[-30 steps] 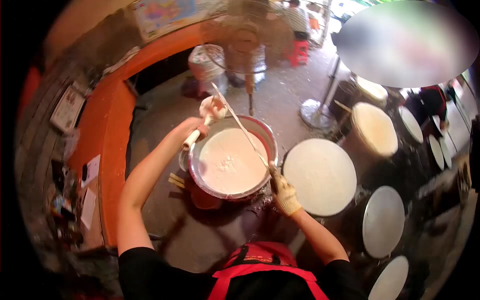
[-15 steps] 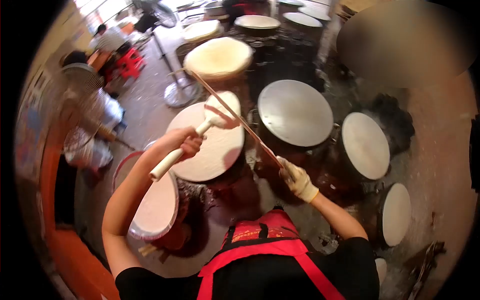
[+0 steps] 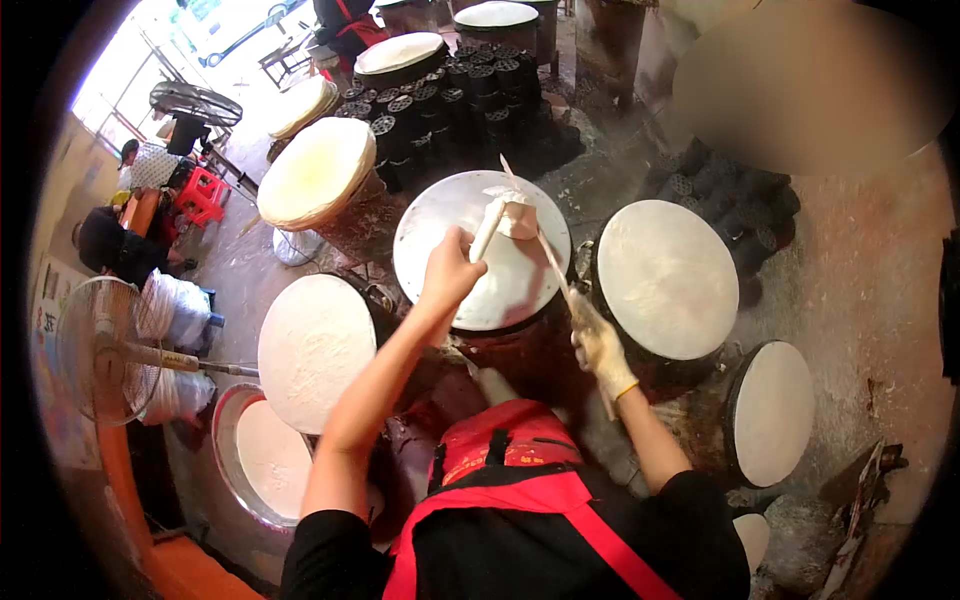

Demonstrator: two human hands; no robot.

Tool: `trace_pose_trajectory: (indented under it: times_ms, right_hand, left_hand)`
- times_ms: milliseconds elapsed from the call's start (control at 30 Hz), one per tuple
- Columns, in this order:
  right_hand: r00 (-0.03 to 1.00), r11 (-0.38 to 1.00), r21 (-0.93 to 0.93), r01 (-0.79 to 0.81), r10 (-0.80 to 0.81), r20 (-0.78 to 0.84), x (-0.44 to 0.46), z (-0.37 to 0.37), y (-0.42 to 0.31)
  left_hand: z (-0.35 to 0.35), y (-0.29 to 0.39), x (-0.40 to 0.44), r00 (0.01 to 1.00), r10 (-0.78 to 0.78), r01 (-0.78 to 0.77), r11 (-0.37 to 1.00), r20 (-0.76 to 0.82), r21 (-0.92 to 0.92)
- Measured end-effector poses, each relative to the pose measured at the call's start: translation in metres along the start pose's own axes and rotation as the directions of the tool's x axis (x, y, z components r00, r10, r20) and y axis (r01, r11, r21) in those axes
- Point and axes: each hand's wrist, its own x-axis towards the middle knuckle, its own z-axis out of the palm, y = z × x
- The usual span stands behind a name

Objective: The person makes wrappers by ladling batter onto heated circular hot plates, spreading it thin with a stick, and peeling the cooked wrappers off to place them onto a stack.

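My bare left hand (image 3: 452,272) is closed around the pale handle of a ladle (image 3: 488,232). The ladle's head, coated in whitish batter, is over a round pale griddle (image 3: 430,225) in front of me; I cannot tell whether it touches. My right hand (image 3: 598,348), in a light work glove, grips a long thin wooden stick (image 3: 552,262). The stick slants up past the ladle head over the same griddle. At left, another round griddle (image 3: 315,350) is covered with white batter, and below it stands a tub (image 3: 222,435) of batter.
Flat round sheets are stacked (image 3: 315,180) at the upper left. Black coal briquettes (image 3: 480,100) stand behind the middle griddle. More round griddles (image 3: 668,280) are on the right. A fan (image 3: 100,350) stands at left; people sit beyond it near a red stool (image 3: 202,195).
My view has turned to the right. The ladle and stick have moved from over the batter-covered griddle to over the neighbouring pale griddle. Both hands keep their holds.
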Motion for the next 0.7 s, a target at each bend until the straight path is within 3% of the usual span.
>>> trace_pose_trajectory:
  times_ms: [33,67,133,200,233,300,367,500,567,600,633,667,700]
  right_hand:
    - [0.996,0.99,0.117,-0.084,0.084,-0.001,-0.002,-0.001,0.012]
    - [0.994,0.993,0.079,-0.092,0.096,-0.046,0.005,-0.004,0.033]
    - [0.937,0.94,0.068,0.334,-0.323,-0.131,0.036,0.0,0.086]
    - [0.848,0.817,-0.409,0.407,-0.504,-0.163,0.03,0.013,0.08]
    - [0.882,0.822,-0.464,0.329,-0.444,-0.16,0.025,0.017,0.071]
    - [0.87,0.628,-0.76,0.169,-0.458,-0.184,0.029,0.016,0.086]
    - [0.877,0.551,-0.832,0.065,-0.43,-0.216,0.017,0.012,0.096]
    - [0.86,0.5,-0.864,-0.058,-0.415,-0.298,0.015,0.018,0.089]
    - [0.808,0.618,-0.781,0.089,-0.503,-0.306,0.041,0.033,0.097]
    - [0.739,0.647,-0.723,0.242,-0.606,-0.295,0.065,0.043,0.105]
    - [0.767,0.83,-0.399,0.389,-0.532,-0.359,0.096,0.054,0.11]
    - [0.787,0.87,-0.015,0.493,-0.453,-0.42,0.127,0.065,0.114]
    - [0.872,0.903,0.137,0.407,-0.34,-0.352,0.119,0.071,0.094]
  left_hand:
    - [0.017,0.002,0.002,0.995,-0.097,0.096,0.991,-0.009,-0.095]
    - [0.038,-0.008,0.008,0.987,-0.159,0.149,0.971,-0.038,-0.187]
    - [0.062,-0.008,0.013,0.969,-0.243,0.221,0.93,-0.041,-0.293]
    - [0.083,-0.027,0.021,0.963,-0.258,0.218,0.915,-0.075,-0.34]
    - [0.089,-0.035,0.028,0.96,-0.256,0.203,0.913,-0.109,-0.353]
    - [0.092,-0.041,0.04,0.955,-0.263,0.164,0.856,-0.14,-0.491]
    - [0.088,-0.037,0.049,0.952,-0.276,0.103,0.694,-0.131,-0.712]
    - [0.041,0.006,0.052,0.961,-0.254,0.05,0.553,-0.111,-0.831]
    - [0.017,0.009,0.049,0.987,-0.143,0.012,0.486,-0.066,-0.874]
    - [0.008,0.011,0.045,0.988,-0.144,0.013,0.453,-0.059,-0.891]
    - [0.0,0.012,0.041,0.988,-0.142,0.013,0.419,-0.051,-0.908]
    - [-0.011,0.007,0.033,0.984,-0.171,0.107,0.378,0.044,-0.92]
    - [-0.022,0.007,0.022,0.939,-0.316,0.242,0.332,0.134,-0.912]
